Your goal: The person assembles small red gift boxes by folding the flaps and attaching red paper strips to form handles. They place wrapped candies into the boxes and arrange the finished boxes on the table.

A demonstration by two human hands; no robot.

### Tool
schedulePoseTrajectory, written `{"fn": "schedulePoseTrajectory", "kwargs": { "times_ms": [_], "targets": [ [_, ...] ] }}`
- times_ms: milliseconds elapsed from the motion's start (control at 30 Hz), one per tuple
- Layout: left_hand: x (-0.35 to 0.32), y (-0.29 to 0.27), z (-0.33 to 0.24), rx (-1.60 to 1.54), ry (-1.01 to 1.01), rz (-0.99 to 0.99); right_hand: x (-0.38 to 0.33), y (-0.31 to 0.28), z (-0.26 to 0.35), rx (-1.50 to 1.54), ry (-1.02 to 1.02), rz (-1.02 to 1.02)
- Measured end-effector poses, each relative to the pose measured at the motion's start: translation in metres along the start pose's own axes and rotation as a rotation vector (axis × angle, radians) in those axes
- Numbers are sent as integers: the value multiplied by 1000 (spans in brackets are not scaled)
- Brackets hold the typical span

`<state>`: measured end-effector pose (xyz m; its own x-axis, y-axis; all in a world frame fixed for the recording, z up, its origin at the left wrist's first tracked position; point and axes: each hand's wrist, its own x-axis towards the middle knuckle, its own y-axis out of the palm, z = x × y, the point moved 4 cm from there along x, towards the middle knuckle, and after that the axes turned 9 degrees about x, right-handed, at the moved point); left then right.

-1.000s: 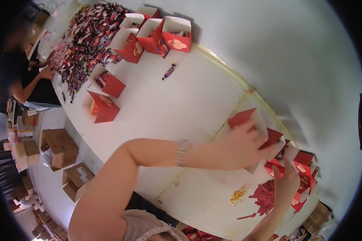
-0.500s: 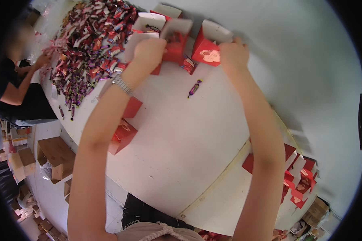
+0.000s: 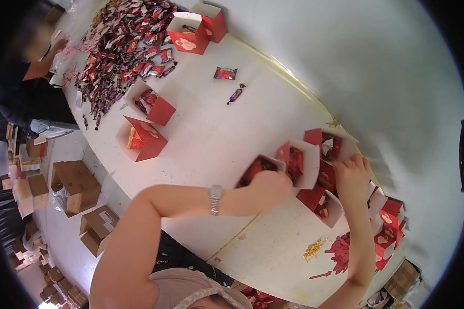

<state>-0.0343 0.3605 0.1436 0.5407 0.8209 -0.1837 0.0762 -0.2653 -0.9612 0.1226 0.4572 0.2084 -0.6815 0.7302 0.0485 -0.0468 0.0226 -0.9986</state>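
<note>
Several open red boxes with white insides and wrapped sweets in them stand close together at the right of the table. My left hand, a metal watch on its wrist, is closed on the left red box of this group. My right hand has its fingers curled on the right red box, by its raised pale flap. Between the hands is another red box. A red box with a pale flap lies tilted just below them. The undersides of the boxes are hidden.
A large heap of wrapped sweets covers the far left, with a person beside it. Two filled boxes stand left; two more stand at the back. Two loose sweets lie mid-table. Red strips and gold bits lie near right.
Both hands have moved from the back of the table to the near right, carrying red boxes along. Two loose sweets and two boxes stay at the back.
</note>
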Motion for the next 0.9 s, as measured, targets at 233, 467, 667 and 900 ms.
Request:
{"fn": "schedulePoseTrajectory", "kwargs": {
  "times_ms": [233,467,667,900],
  "targets": [
    [-50,-101,52,-495,46,-59,106,-47,70,287,-123,-108],
    [-231,-80,255,177,-505,-126,407,45,174,773,23,-252],
    [-241,-42,283,407,-382,-131,458,98,193,220,-16,-317],
    [-242,-22,265,325,-201,-273,298,12,112,505,9,-203]
  ]
}}
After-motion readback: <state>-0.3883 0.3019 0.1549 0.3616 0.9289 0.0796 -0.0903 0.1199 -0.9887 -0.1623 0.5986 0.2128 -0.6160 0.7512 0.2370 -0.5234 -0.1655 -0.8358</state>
